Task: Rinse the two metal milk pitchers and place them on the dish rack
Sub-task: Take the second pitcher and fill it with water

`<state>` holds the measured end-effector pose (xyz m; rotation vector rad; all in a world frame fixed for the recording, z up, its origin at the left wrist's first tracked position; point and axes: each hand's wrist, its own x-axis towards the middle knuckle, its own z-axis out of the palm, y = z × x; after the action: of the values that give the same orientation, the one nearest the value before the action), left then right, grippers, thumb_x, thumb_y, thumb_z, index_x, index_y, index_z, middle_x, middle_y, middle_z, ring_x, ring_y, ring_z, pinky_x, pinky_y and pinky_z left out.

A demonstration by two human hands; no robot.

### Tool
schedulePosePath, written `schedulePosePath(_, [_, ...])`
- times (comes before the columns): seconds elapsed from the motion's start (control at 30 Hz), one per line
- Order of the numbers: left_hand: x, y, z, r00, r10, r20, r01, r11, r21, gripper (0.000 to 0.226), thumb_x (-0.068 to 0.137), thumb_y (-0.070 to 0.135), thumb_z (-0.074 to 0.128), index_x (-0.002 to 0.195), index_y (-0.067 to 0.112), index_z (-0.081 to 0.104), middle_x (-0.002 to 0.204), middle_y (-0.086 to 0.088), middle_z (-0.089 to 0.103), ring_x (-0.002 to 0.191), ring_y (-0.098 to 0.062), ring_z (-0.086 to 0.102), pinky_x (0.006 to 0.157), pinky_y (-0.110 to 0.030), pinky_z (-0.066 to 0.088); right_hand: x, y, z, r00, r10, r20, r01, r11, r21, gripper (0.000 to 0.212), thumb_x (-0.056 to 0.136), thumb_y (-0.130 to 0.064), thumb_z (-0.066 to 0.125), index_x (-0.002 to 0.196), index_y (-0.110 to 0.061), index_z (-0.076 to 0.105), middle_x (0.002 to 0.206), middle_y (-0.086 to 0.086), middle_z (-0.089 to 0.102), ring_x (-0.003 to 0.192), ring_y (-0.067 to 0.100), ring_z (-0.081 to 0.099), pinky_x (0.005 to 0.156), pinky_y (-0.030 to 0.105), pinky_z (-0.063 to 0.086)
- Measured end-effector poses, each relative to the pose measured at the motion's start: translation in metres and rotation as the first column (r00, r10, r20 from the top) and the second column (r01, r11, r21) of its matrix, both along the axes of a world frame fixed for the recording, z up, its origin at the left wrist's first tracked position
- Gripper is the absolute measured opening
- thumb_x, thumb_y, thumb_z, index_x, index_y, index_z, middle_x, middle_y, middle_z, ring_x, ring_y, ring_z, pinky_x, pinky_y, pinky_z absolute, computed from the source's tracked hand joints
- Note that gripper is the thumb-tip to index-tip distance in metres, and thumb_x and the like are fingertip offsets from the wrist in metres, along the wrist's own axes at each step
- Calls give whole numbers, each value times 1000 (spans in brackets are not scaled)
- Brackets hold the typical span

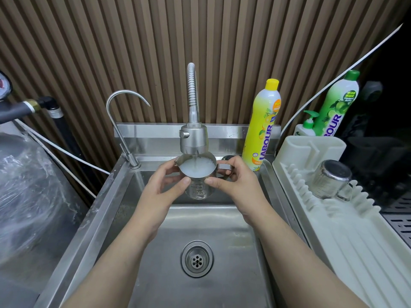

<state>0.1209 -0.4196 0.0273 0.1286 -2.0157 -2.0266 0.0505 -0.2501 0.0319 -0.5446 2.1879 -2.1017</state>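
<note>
Both hands, left hand (165,182) and right hand (235,180), had fingers closed around the pitcher (196,176) under the running tap (193,138)

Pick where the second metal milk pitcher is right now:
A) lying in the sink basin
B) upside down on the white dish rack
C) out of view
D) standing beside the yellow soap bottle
B: the second pitcher sits mouth-down on the dish rack, right of the sink.

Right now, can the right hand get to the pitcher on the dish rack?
Probably not yet: the right hand is shut on the pitcher under the faucet, shared with the left hand. The path to the upside-down pitcher on the rack looks clear once it lets go.
</note>
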Motion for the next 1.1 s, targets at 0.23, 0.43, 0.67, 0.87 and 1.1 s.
schedulePosePath(0.23, [-2, -1, 4, 1000, -15, -16, 16, 999, 34, 54, 63, 42, 74, 116, 38, 63, 113, 14, 66, 112, -21, 62, 99, -49, 50, -1, -1, 7, 1000, -1, -5, 1, 1000, -17, 49, 53, -32, 82, 83, -7, 51, 61, -23, 58, 78, 15, 52, 86, 53, 50])
schedulePosePath(0.43, [-1, -1, 3, 1000, -9, -16, 9, 1000, 11, 47, 63, 45, 73, 108, 48, 63, 112, 18, 67, 111, -17, 63, 98, -45, 50, 1, -1, 7, 1000, -16, 7, 16, 1000, -19, 37, 55, -27, 83, 74, -21, 52, 63, -21, 59, 75, 13, 52, 83, 49, 50])
schedulePosePath(0.67, [1, -1, 2, 1000, 1, -16, -1, 1000, 1, 45, 63, 45, 73, 107, 50, 64, 114, 15, 67, 113, -19, 61, 100, -48, 49, 3, -1, 5, 999, -17, 29, 16, 1000, 11, 37, 56, -29, 82, 77, -20, 53, 66, -18, 58, 77, 15, 53, 84, 52, 51])
schedulePosePath(0.87, [0, -2, 2, 1000, 2, -29, -2, 1000, 3, 47, 63, 45, 73, 109, 47, 64, 116, 13, 66, 113, -20, 62, 100, -49, 49, 3, -1, 6, 1000, -6, 27, 5, 1000, 5, 35, 62, -20, 84, 76, -21, 51, 71, -11, 56, 77, 15, 52, 82, 50, 51])
schedulePosePath(1.1, [1, -6, -16, 1000, 3, 13, -3, 1000, 26, 51, 65, 44, 74, 114, 39, 62, 122, 7, 65, 115, -23, 61, 98, -49, 49, 3, -1, -10, 997, 9, 76, -10, 1000, 21, 37, 63, -15, 84, 68, -27, 50, 59, -22, 57, 72, 12, 53, 76, 35, 50])
